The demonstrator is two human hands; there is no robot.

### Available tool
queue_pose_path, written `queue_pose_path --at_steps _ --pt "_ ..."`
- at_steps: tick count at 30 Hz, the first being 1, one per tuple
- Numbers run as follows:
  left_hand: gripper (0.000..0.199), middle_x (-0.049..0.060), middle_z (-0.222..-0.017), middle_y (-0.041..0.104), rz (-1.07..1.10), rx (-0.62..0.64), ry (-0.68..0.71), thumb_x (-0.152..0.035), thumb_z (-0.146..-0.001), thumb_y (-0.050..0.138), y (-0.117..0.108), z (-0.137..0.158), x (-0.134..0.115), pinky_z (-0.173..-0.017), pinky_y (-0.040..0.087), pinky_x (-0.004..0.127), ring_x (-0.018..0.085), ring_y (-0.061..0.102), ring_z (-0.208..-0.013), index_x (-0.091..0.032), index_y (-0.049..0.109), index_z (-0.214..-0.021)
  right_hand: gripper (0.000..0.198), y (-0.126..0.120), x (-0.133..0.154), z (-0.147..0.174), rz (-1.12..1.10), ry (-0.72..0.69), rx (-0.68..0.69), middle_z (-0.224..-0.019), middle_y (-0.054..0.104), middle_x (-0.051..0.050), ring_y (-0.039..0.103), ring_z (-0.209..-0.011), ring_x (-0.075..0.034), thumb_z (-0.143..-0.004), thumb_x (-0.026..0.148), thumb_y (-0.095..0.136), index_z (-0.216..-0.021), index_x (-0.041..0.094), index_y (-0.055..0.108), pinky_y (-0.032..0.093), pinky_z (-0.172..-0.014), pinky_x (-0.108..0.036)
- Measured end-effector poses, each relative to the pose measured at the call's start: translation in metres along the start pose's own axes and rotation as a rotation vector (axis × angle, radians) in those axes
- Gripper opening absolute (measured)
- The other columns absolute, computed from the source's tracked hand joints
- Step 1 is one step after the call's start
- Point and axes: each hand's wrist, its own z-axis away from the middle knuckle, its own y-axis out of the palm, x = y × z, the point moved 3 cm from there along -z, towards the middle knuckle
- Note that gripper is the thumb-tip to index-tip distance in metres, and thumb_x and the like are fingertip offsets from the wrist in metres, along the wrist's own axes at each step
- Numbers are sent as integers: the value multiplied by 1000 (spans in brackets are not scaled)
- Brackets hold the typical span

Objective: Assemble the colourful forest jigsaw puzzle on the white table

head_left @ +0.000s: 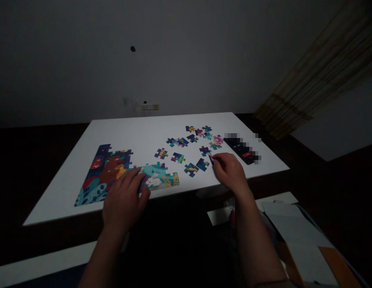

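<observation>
Pinching a puzzle piece [211,160] in right hand [229,171]; resting left hand [123,198], loosely spread, on joined puzzle [99,176], near left on tabletop [135,134].

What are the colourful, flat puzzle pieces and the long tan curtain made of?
The colourful, flat puzzle pieces: probably printed cardboard, thin and stiff-looking with neatly cut knobs; shininess unclear. The long tan curtain: likely soft, dull cloth, since it hangs in folds.

One joined puzzle section [111,170], at least twelve loose pieces [178,157], one phone [242,151], one table [129,132]
</observation>
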Motion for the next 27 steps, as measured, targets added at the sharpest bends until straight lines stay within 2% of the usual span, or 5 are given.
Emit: queue_pose_path --at_steps 13,16,19,21,27 --pt "34 9 -139 50 -32 -15 4 -34 -92 42 4 -1 3 -105 38 49 30 44 -127 -23 51 -123 19 -1 3 2 -41 -1 24 -99 66 -7 59 -98 -28 -88 29 50 -100 28 64 47 -89 -47" --pt "33 8 -138 50 -32 -28 3 -33 -91 42 6 -1 4 -103 39 51 30 45 -127 -24 51 -122 24 -1 0 0 -11 4 -1 -109 65 -7 56 -107 -30 -89 31 50 -109 29 63 45 -94 -49" --pt "34 10 -137 51 -16 -34 13 -31 -90 44 5 -2 3 -102 40 53 31 46 -126 -25 53 -122 37 4 -7 -5 123 24 -41 -130 55 -10 44 -124 -36 -89 38 50 -123 26 57 36 -102 -59" --pt "34 10 -135 52 -4 -31 11 -30 -88 46 4 -4 2 -100 42 54 32 47 -125 -27 55 -121 44 9 -10 -8 194 34 -5 -138 49 -11 37 -130 -40 -89 43 51 -129 25 54 33 -102 -63" --pt "35 11 -137 51 -22 -14 29 -31 -88 45 3 -3 3 -96 43 56 34 46 -124 -24 54 -122 37 9 -6 -8 166 8 66 -136 52 -7 43 -126 -35 -91 42 47 -125 29 56 36 -102 -59"
